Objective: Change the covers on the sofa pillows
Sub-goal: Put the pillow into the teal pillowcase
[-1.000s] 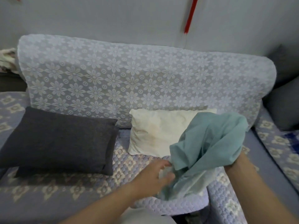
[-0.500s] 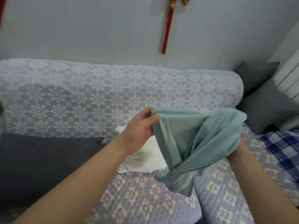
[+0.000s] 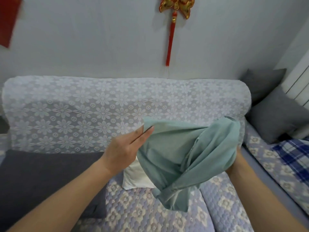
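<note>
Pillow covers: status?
Done: the white pillow lies bare on the sofa seat, old cover apparently off. In hand: the left hand and right hand hold up the teal cover, opening it. Left: getting the pillow into it; the dark grey pillow looks untouched.

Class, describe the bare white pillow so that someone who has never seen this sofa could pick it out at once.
Start at the sofa backrest draped in white floral lace. On the quilted seat below it, beside the large dark grey cushion, lies the bare white pillow, partly hidden behind the teal fabric cover held up by both hands. It is the only plain white, uncovered pillow; every other cushion is grey.
</note>
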A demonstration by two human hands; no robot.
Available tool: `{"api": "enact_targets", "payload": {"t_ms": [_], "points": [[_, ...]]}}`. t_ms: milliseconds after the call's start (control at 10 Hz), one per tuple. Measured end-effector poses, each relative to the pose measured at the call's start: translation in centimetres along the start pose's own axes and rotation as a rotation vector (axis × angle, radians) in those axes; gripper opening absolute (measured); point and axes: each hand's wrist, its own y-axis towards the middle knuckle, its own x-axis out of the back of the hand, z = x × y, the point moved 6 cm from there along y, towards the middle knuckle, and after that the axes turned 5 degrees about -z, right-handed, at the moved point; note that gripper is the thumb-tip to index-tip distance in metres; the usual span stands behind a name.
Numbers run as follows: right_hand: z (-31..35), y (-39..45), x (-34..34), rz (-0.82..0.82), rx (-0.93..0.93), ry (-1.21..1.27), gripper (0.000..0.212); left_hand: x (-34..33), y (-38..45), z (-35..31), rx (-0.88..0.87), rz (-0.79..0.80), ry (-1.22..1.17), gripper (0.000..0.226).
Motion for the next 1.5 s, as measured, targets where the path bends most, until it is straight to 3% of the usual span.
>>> {"api": "enact_targets", "payload": {"t_ms": [100,200,300,400,500,600,700,800,900,1000,1100,1200,1300,1400,1500], "points": [[1.7,-2.0,-2.3,-0.047,-0.05,0.115,0.024,-2.1,-4.9,-0.1,-0.036,0.032,0.144,0.043],[2.8,-2.5,-3.7,0.026,0.291,-0.41,0.026,-6.2,-9.1,2.3,0.54,0.423,-0.026,0.059],[2.5,-2.8,-6.5,0.034,0.499,-1.03,0.019,-8.7,-11.8,0.0,1.032,0.836,-0.314,0.084],[2.4,-3.6,-9.3,0.031,0.566,-1.146,0.009,-9.9,-9.1,-7.9,1.009,0.825,-0.698,0.122],[3.3,-5.1,-11.6,0.102,0.614,-1.251,0.009,-11.7,-6.7,-11.0,1.178,0.473,-0.79,0.12],[4.9,-6.0,-12.5,0.161,0.623,-1.332,0.002,-13.2,-7.0,-7.9,1.417,0.196,-0.832,0.038],[6.3,-4.9,-10.7,0.141,0.551,-1.477,0.006,-11.6,-8.4,-2.9,1.616,0.061,-0.832,0.015],[5.3,-3.0,-8.2,0.271,0.372,-1.495,0.017,-7.9,-5.7,1.3,1.603,0.036,-1.038,0.017],[4.0,-2.8,-7.1,0.409,0.173,-1.096,0.021,-4.4,-1.3,1.7,1.423,0.319,-1.226,0.021],[3.8,-3.5,-6.9,0.451,0.068,-0.762,0.029,-2.8,0.4,1.3,1.133,0.722,-0.951,0.025],[3.1,-4.5,-7.8,0.505,0.051,-0.631,0.032,-3.8,-0.3,1.8,0.929,0.846,-0.323,0.044],[2.3,-4.8,-9.1,0.506,0.038,-0.507,0.026,-5.6,-2.1,0.8,0.848,0.856,-0.225,0.058],[1.7,-4.3,-9.2,0.438,0.042,-0.448,0.025,-6.1,-3.9,1.0,0.856,0.826,-0.165,0.055],[0.3,-5.0,-9.7,0.492,0.045,-0.509,0.032,-5.2,-4.8,2.8,0.942,0.627,0.045,0.032],[-1.1,-5.7,-10.4,0.491,0.056,-0.64,0.027,-5.2,-5.5,3.0,0.899,0.569,0.004,0.02]]}}
